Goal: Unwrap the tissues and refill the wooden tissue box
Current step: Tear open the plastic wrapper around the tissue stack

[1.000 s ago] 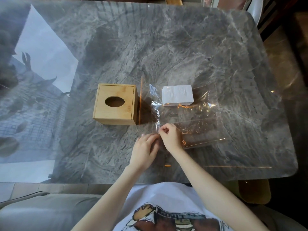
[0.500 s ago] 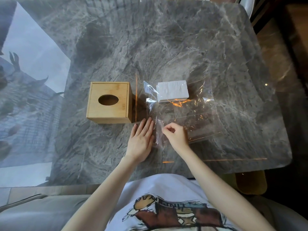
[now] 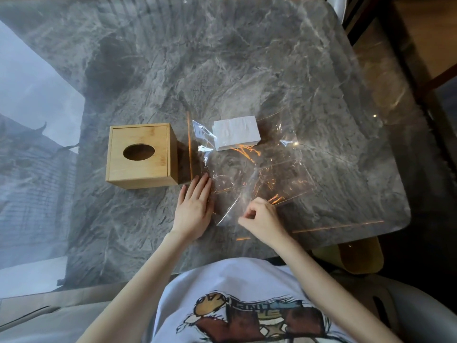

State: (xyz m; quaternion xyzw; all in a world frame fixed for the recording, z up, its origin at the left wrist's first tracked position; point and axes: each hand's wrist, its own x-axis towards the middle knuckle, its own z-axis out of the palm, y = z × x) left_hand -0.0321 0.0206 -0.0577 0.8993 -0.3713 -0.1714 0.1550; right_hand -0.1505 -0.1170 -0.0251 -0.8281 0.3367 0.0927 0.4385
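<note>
A wooden tissue box point(image 3: 139, 155) with an oval hole on top stands on the grey marble table. To its right lies a clear plastic wrapper point(image 3: 257, 174), spread wide, with a white stack of tissues point(image 3: 236, 132) at its far end. My left hand point(image 3: 195, 206) lies flat, fingers together, pressing the wrapper's near left edge, just in front of the box's right corner. My right hand point(image 3: 262, 220) pinches a lifted near flap of the wrapper between thumb and fingers.
The glossy table point(image 3: 247, 70) reflects a window and a building on the left. Its right edge and rounded near right corner are close to my right hand. A dark chair point(image 3: 371, 11) stands at the far right, and a yellowish seat point(image 3: 358, 256) shows beneath the corner.
My left hand let go of the wrapper and laid itself flat on its edge. My right hand pulled the near flap toward me and to the right, spreading the plastic.
</note>
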